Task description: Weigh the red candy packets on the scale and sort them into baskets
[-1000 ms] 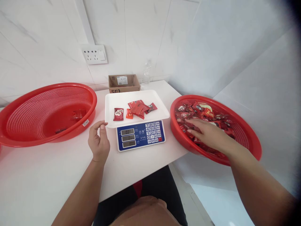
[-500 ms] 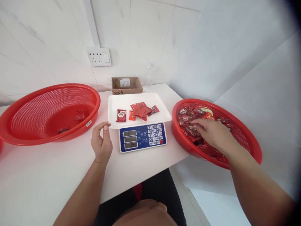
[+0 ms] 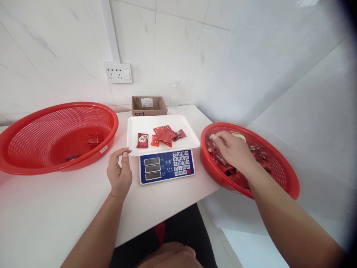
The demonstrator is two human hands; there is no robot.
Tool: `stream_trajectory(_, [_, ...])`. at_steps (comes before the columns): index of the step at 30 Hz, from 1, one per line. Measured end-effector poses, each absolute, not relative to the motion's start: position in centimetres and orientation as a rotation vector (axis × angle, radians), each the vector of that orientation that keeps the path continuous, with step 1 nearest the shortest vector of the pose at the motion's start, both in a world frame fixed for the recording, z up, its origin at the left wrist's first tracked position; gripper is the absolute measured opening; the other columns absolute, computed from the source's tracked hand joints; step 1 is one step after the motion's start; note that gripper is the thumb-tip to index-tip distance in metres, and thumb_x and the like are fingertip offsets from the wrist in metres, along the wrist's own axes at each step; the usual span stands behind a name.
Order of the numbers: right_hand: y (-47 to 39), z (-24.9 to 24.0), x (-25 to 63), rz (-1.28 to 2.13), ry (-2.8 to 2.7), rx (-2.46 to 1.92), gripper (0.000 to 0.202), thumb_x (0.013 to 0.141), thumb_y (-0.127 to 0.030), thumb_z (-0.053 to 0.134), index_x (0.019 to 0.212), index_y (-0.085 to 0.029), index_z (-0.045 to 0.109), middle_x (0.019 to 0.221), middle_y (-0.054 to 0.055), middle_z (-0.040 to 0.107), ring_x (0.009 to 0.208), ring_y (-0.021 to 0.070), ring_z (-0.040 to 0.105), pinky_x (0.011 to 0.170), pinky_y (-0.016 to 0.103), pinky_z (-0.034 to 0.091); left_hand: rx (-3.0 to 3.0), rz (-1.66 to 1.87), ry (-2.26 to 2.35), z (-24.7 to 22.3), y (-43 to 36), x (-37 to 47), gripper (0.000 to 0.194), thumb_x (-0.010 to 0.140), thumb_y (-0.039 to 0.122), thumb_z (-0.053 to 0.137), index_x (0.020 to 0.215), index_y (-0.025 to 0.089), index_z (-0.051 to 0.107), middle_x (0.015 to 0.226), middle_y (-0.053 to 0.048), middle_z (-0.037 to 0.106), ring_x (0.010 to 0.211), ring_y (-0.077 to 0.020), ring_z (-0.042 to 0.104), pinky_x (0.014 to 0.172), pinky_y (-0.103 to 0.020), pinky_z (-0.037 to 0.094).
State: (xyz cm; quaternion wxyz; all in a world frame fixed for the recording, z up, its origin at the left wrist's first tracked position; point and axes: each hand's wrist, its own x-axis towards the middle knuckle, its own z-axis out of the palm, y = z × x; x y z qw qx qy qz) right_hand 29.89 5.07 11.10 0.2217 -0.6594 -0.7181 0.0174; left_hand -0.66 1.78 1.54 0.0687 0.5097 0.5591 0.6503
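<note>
My right hand (image 3: 232, 147) is over the red plastic basket (image 3: 292, 188) on the right, somewhat blurred. Its thumb and fingers pinch at a small wrapped packet with white print (image 3: 212, 137). Beneath the hand lies a heap of red snack packets (image 3: 240, 180). My left hand (image 3: 119, 171) rests by the near left corner of the white tray (image 3: 134, 124), index fingertip at its edge, thumb apart, holding nothing. On the tray are several red packets (image 3: 164, 134), partly overlapping, and one red-and-white packet (image 3: 142, 140) lying apart. The tray sits on a blue digital scale (image 3: 167, 167).
Another red basket (image 3: 58, 111) stands on the left with a few packets inside. Behind the tray are a small cardboard box (image 3: 149, 106) and a clear plastic bottle (image 3: 174, 95). The white table's (image 3: 83, 208) right edge is beside the right basket.
My right hand has moved leftward and away from me across the right basket's heap. My left hand stays at the tray corner. The view has shifted slightly.
</note>
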Motion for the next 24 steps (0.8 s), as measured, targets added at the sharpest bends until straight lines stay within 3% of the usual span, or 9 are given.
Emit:
stream_trajectory(4, [7.3,10.6,26.3,0.239,-2.164,-1.823,0.023,0.085,-0.035,0.049,0.100,-0.025,0.064,0.087,0.004,0.071,0.081,0.0220,0.065,0.072,0.032,0.048,1.550,1.956,1.688,1.5,1.8,-0.7,0.019,0.088,0.030,0.046,0.095,0.021,0.061,0.091,-0.004,0.065,0.096,-0.0160,0.057,0.089,-0.033,0.044])
stream_trajectory(8, [11.0,8.9,23.9,0.362,-2.300,-1.779,0.036,0.083,-0.029,0.052,0.118,-0.026,0.058,0.101,0.004,0.070,0.093,0.0224,0.064,0.079,0.033,0.048,1.570,1.945,1.701,1.4,1.8,-0.9,0.019,0.089,0.030,0.045,0.095,0.020,0.060,0.091,-0.004,0.065,0.096,-0.0161,0.057,0.088,-0.033,0.043])
stream_trajectory(16, [15.1,7.8,21.3,0.401,-2.349,-1.473,0.028,0.085,-0.023,0.049,0.108,-0.026,0.065,0.114,0.000,0.065,0.090,0.0153,0.063,0.084,0.028,0.047,1.591,1.905,1.742,1.4,1.7,-1.1,0.020,0.089,0.031,0.044,0.095,0.020,0.060,0.093,-0.004,0.065,0.095,-0.0160,0.057,0.087,-0.031,0.044])
stream_trajectory(24, [12.6,8.3,20.4,0.380,-2.437,-1.395,0.024,0.083,-0.023,0.055,0.102,-0.029,0.068,0.121,0.001,0.060,0.111,0.0214,0.055,0.093,0.038,0.045,1.599,1.864,1.747,1.4,1.6,-1.0,0.021,0.089,0.032,0.044,0.094,0.021,0.061,0.094,-0.004,0.065,0.096,-0.0169,0.057,0.087,-0.032,0.044])
